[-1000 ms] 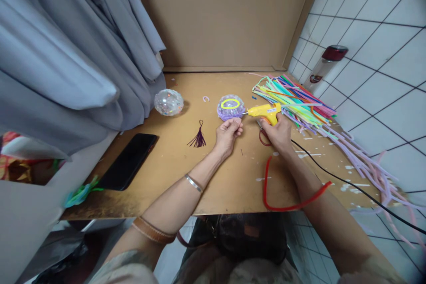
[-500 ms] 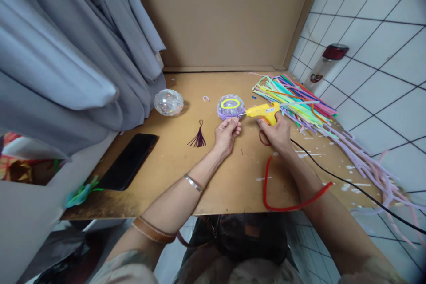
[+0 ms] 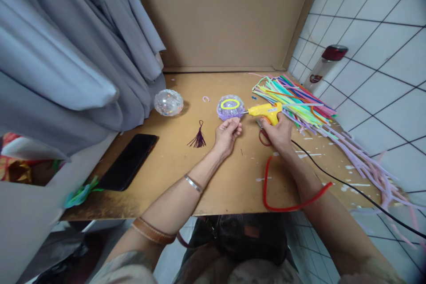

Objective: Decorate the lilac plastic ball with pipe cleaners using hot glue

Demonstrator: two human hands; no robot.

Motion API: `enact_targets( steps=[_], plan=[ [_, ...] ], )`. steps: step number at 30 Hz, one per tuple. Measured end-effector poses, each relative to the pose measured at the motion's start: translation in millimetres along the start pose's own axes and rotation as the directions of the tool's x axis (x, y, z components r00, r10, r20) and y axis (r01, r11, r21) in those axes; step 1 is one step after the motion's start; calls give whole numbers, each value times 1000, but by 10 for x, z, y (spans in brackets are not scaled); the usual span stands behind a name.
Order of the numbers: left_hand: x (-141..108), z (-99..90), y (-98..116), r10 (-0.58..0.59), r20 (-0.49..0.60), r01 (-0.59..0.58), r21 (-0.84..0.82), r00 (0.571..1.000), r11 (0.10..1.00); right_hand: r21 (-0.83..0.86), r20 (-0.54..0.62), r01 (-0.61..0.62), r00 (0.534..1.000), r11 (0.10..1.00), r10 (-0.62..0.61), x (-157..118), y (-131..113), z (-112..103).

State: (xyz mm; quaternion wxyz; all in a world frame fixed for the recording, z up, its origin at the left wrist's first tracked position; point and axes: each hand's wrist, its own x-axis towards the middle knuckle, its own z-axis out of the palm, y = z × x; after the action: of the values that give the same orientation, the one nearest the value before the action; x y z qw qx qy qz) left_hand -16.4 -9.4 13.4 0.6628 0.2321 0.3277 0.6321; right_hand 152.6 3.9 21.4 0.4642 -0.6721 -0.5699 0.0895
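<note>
While the right hand [image 3: 280, 133] grips a yellow plastic glue gun [image 3: 264, 110], its metal nozzle [image 3: 245, 112] sits at the near right edge of a round, clear, purple-rimmed piece [image 3: 230, 105] on the brown wooden table [image 3: 166, 157]. The left hand [image 3: 228, 135] is pinched closed there — on what exactly, I cannot tell — so a slip of the nozzle could burn it.

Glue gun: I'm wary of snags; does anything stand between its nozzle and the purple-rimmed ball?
Nothing visible does. The right hand holds the glue gun, nozzle beside the purple-rimmed ball; whether touching, I cannot tell. The left hand is just nearer the viewer.
</note>
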Motion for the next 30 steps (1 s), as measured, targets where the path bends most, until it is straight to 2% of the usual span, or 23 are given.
enact_targets(
  steps=[8, 16, 23, 30],
  plan=[
    [10, -7, 21, -4, -9, 3, -26, 1000, 1000, 30, 22, 9, 1000, 1000, -10, -17, -3, 27],
    [9, -20, -9, 2, 36, -2, 21, 999, 1000, 36, 41, 8, 999, 999, -10, -13, -4, 14],
    [8, -17, 2, -2, 27, 1, 5, 1000, 1000, 54, -34, 1, 999, 999, 1, -7, -34, -16],
    [7, -9, 5, -4, 9, 4, -7, 1000, 1000, 67, 40, 19, 999, 998, -22, -27, -44, 12]
  ],
)
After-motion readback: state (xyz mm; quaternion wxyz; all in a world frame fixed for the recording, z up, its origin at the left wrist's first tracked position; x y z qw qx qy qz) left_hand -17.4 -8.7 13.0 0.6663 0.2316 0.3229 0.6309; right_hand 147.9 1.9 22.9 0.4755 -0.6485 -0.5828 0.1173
